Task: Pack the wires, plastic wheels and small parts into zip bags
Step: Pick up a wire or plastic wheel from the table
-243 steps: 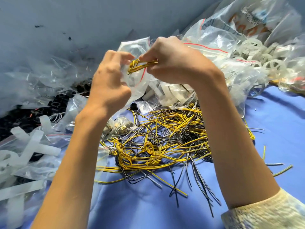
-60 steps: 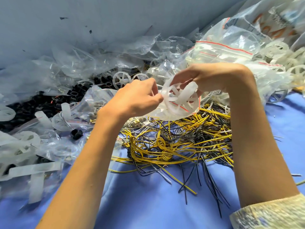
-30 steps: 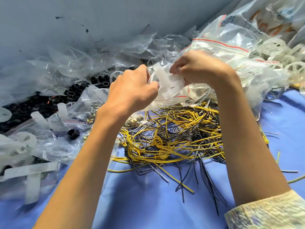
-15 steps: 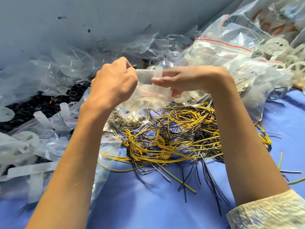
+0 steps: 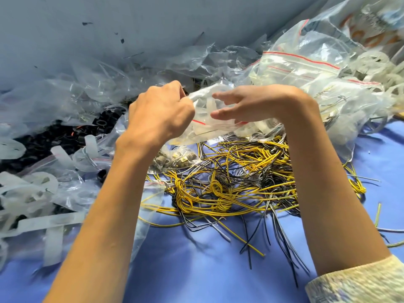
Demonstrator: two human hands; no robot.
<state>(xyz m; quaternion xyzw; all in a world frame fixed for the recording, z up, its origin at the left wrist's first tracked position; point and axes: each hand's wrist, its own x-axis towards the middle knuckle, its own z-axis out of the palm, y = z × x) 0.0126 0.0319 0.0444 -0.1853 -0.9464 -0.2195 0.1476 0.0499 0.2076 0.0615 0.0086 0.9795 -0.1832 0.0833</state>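
Because the zip bag (image 5: 218, 125) at the centre of the frame is thin clear film, we judge it light, limp and slick. It will likely sag and slide unless we take it by the stiffer strip along its red-lined mouth rather than by the loose body. The pale plastic pieces (image 5: 206, 106) inside look rigid but light, and should shift when the bag tips. Our left hand (image 5: 159, 114) is curled tight, its fingertips pinching the bag's upper left edge. Our right hand (image 5: 251, 103) sits just to the right of it, fingers nearly straight. Forefinger and thumb stand apart with the top of the bag between them, and as far as we can see they lie against the film rather than clamp it. Below both hands the yellow and black wires (image 5: 240, 171) lie tangled on the blue cloth (image 5: 196, 270). They look springy and knotted, so we judge they want gathering into a loop before bagging.
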